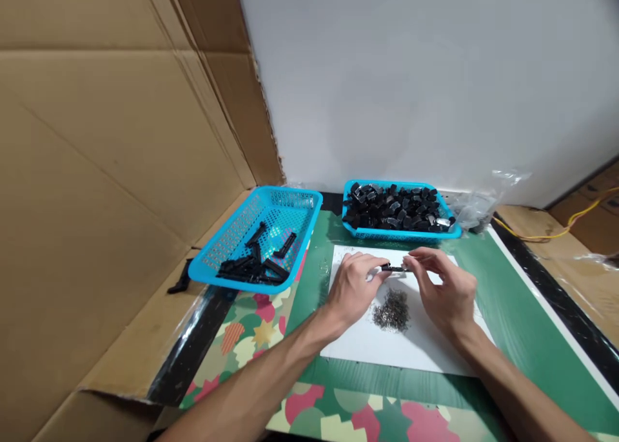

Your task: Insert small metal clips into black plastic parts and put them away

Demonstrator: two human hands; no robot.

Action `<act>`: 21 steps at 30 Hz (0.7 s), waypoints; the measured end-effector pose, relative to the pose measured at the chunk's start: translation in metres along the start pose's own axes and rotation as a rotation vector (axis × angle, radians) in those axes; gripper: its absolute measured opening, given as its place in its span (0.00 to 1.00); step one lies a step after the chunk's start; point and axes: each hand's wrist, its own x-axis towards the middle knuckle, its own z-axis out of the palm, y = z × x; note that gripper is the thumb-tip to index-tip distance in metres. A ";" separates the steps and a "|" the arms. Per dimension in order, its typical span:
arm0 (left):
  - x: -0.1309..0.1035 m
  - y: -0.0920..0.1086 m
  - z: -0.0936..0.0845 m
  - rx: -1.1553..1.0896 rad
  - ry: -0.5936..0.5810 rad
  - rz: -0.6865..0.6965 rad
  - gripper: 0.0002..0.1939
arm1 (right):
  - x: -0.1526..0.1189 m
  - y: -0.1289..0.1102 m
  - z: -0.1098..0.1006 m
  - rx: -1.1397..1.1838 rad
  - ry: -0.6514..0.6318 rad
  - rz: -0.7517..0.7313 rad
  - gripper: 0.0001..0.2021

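Between both hands, above a white sheet point(353, 339), is a slim black plastic part point(396, 269) lying roughly level. My left hand point(356, 279) pinches its left end between thumb and fingers. My right hand point(442, 284) is closed at the part's right end, thumb and fingertips together; whether a small piece sits between them is too small to tell. Just below the hands, a heap of tiny metal pieces point(391, 310) lies on the sheet.
A blue basket point(256, 194) at the left holds several long black parts point(251, 268). Another blue basket point(406, 234), behind the hands, is full of short black pieces point(391, 207). A clear plastic bag point(476, 207) lies beside it. Cardboard point(97, 139) walls the left side.
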 end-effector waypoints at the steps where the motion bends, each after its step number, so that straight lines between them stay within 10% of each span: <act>1: 0.000 0.001 -0.001 -0.011 0.039 -0.023 0.10 | -0.001 0.001 -0.001 -0.005 0.053 -0.020 0.04; 7: 0.010 0.011 -0.023 0.066 0.218 0.018 0.10 | -0.001 0.013 0.000 -0.053 0.050 -0.220 0.05; 13: 0.073 0.030 -0.052 0.282 0.242 0.090 0.08 | -0.003 0.015 0.012 -0.030 -0.116 -0.361 0.06; 21: 0.161 0.051 -0.010 0.410 -0.003 0.214 0.07 | 0.002 0.013 0.015 -0.074 -0.196 -0.406 0.13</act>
